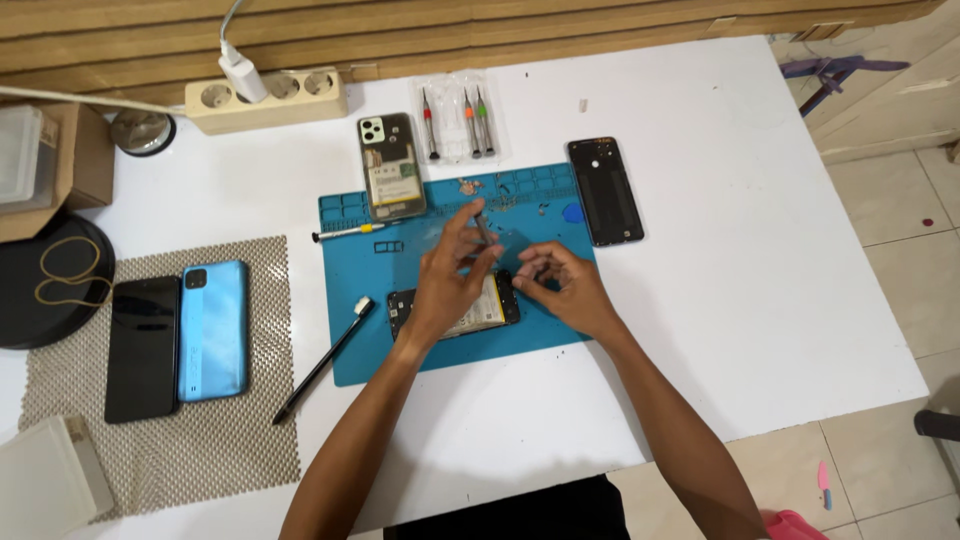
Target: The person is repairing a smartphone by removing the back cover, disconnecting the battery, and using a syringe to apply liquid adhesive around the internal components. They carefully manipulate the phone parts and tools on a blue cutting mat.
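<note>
left hand (448, 268) pinching blurred thin tool (484, 229); right hand (560, 285) fingers curled, pressing opened phone (455, 310), mostly hidden beneath both hands, on blue mat (350, 340). black back cover (605, 190) beyond right hand; desk (750, 250).

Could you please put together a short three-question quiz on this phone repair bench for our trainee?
1. True or false: the opened phone under the hands lies on the blue work mat.
2. Which hand holds the thin tool? A) left hand B) right hand C) neither
3. Fill in: the blue phone and the black phone lie side by side on the ______ mesh mat.

Key
1. True.
2. A: the left hand's fingers pinch the tool above the opened phone, while the right hand rests at that phone's end.
3. Grey.
</note>
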